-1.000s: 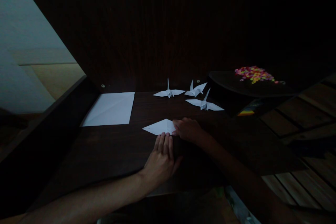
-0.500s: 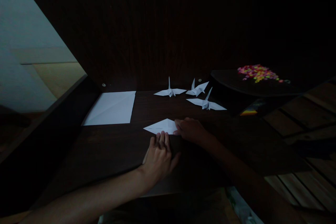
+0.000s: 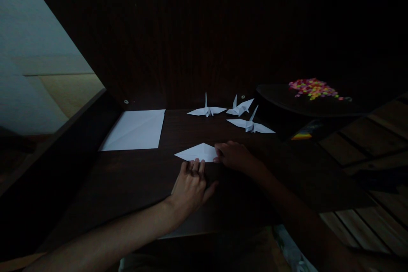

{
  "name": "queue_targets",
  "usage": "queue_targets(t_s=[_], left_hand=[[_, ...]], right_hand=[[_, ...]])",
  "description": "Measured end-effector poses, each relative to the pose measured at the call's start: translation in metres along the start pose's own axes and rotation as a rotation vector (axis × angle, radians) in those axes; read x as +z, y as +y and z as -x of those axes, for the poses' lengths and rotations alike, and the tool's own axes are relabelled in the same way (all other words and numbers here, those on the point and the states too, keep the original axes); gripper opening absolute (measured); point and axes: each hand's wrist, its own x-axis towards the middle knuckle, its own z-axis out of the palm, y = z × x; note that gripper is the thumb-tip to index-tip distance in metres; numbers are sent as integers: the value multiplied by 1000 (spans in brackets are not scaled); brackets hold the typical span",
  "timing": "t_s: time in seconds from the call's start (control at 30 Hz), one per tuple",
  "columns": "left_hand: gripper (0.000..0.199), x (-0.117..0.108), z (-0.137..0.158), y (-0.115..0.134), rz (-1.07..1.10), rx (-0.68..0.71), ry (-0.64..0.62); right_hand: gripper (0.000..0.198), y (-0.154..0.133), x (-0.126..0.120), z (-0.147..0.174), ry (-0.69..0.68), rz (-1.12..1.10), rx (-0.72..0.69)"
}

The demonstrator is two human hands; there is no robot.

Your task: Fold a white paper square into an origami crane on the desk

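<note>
A white paper folded into a long diamond [image 3: 197, 151] lies on the dark tabletop in front of me, with a slit line along its left half. My left hand [image 3: 191, 182] rests palm down below it, fingers stretched to the paper's near edge and thumb spread to the right. At the diamond's right end, my right hand [image 3: 234, 155] has its fingers curled together on the paper and covers that tip. Behind the paper stand three white origami cranes: one on the left [image 3: 207, 111], one at the back right [image 3: 240, 107] and one nearer [image 3: 250, 126].
A square white paper sheet [image 3: 137, 129] with a diagonal crease lies at the left. To the right, a dark raised shelf [image 3: 280, 97] carries a heap of small colourful pieces [image 3: 314, 88]. A dark side board [image 3: 60, 157] borders the left, and a dark panel [image 3: 178, 42] rises behind.
My left hand's fingers have drawn slightly back along the paper's near edge. My right hand has shifted slightly to the right at the tip. The cranes and the square sheet stay put.
</note>
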Motion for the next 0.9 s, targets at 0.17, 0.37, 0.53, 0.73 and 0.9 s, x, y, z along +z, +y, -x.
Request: queue_targets(t_s=[0.17,0.37,0.53,0.73,0.9], left_hand=[[48,-1,-5,-4,-63,51,71],[56,9,-1,-11,-37,68,188],[52,14,3,-12,-32,65,182],[50,12,7,-13,27,56,144],[58,8,8,-9,78,5,89]], right_hand=[[19,10,1,-3,10,-81,-70],[24,24,6,-13,339,-460,-112],[19,14,18,-16,502,-400,-225],[18,-1,32,-15,498,-204,-179],[17,-2,37,-21,507,-233,-191]])
